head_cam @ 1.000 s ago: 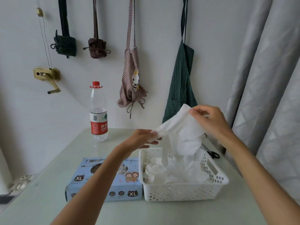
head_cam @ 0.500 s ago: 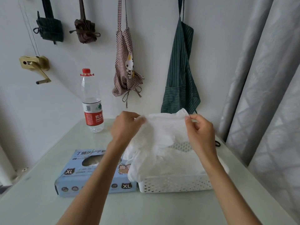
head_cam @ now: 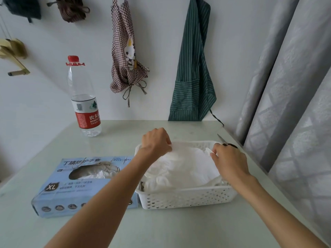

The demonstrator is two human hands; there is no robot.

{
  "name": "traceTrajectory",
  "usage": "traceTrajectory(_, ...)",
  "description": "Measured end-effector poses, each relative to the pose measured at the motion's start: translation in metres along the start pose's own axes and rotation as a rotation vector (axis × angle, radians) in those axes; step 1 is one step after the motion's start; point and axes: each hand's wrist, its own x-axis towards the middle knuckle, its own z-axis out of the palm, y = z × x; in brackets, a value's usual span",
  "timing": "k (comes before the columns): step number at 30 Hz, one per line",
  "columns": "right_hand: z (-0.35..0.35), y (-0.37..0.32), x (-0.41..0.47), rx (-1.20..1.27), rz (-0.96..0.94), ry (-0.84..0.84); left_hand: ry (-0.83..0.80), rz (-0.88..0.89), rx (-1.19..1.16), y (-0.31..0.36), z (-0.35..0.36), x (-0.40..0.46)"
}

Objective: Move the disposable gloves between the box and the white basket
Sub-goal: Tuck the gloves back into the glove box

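A white perforated basket (head_cam: 188,197) stands on the table, filled with crumpled white disposable gloves. One white glove (head_cam: 186,163) lies spread flat across the top of the pile. My left hand (head_cam: 155,142) pinches its far left edge over the basket's back corner. My right hand (head_cam: 229,158) pinches its right edge near the basket's right side. To the left, touching the basket, lies the light blue glove box (head_cam: 71,183) marked XL, with white gloves showing in its oval opening.
A water bottle (head_cam: 84,102) with a red cap stands at the back left of the table. Scissors (head_cam: 227,142) lie behind the basket by the grey curtain (head_cam: 286,86). Aprons (head_cam: 193,68) hang on the wall behind.
Both hands have lowered the glove from chest height down onto the pile in the basket, spreading it flat. The camera has tilted downward.
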Motion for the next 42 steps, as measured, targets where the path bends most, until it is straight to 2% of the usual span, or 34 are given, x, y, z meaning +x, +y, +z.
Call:
traceTrajectory(3,0.002,-0.003,0.001,-0.193,-0.027,-0.034,0.035,0.074,-0.003,0.000,0.009,0.000)
traceTrajectory(6,0.002,-0.007,0.000,-0.249,-0.060,-0.050,0.003,0.129,-0.067,-0.003,0.016,-0.002)
traceTrajectory(8,-0.001,-0.009,0.001,-0.212,-0.101,-0.037,0.021,0.149,-0.104,-0.007,0.013,-0.006)
traceTrajectory(11,-0.014,-0.002,0.001,-0.002,-0.106,0.004,0.092,0.178,-0.147,-0.021,-0.006,-0.016)
traceTrajectory(13,-0.018,0.001,0.001,0.205,-0.141,-0.063,-0.044,0.244,-0.196,-0.032,-0.023,-0.023)
traceTrajectory(15,-0.019,-0.001,0.003,0.346,-0.199,-0.304,-0.326,0.308,-0.219,-0.036,-0.033,-0.032)
traceTrajectory(17,-0.014,-0.003,0.007,0.280,-0.207,-0.597,-0.549,0.345,-0.090,-0.038,-0.030,-0.040)
traceTrajectory(19,-0.007,-0.003,0.014,0.165,-0.175,-0.787,-0.670,0.353,0.059,-0.039,-0.021,-0.042)
traceTrajectory(22,0.001,-0.001,0.018,0.116,-0.165,-0.872,-0.751,0.349,0.228,-0.037,-0.011,-0.044)
traceTrajectory(25,0.003,-0.003,0.016,0.097,-0.168,-0.889,-0.822,0.350,0.377,-0.029,-0.009,-0.046)
traceTrajectory(28,-0.003,-0.001,0.015,0.112,-0.182,-0.840,-0.786,0.303,0.302,-0.023,-0.032,-0.042)
traceTrajectory(31,-0.019,0.000,0.019,0.164,-0.227,-0.741,-0.540,0.327,0.111,-0.019,-0.052,-0.031)
traceTrajectory(32,-0.023,-0.002,0.021,0.192,-0.242,-0.730,-0.505,0.346,0.074,-0.017,-0.051,-0.029)
traceTrajectory(34,-0.026,-0.010,0.025,0.220,-0.275,-0.782,-0.589,0.360,0.137,-0.012,-0.036,-0.030)
traceTrajectory(37,-0.017,-0.021,0.030,0.141,-0.299,-0.926,-0.727,0.324,0.356,-0.016,-0.004,-0.033)
traceTrajectory(42,0.000,-0.018,0.032,0.133,-0.264,-0.994,-0.696,0.315,0.372,-0.026,0.010,-0.032)
